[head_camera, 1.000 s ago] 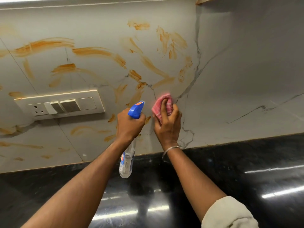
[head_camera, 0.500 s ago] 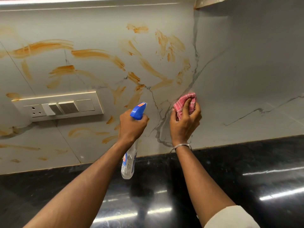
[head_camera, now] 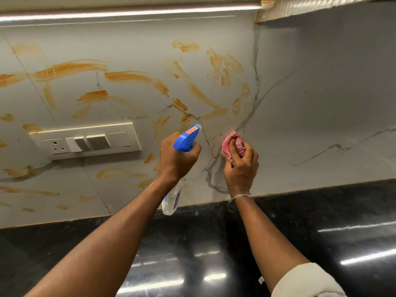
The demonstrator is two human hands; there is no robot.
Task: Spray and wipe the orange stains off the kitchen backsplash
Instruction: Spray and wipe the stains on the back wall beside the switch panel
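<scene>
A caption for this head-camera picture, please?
Left hand aims a spray bottle while right hand holds a pink cloth against the orange-stained backsplash.

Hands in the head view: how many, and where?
2. Left hand grips the spray bottle at centre; right hand, just to its right, holds a pink cloth against the backsplash. No others visible.

Legible text: none. Spray bottle (head_camera: 184, 140) bore an orange sticker (head_camera: 191, 131) on its blue head and a body label (head_camera: 166, 202), both unreadable.
</scene>
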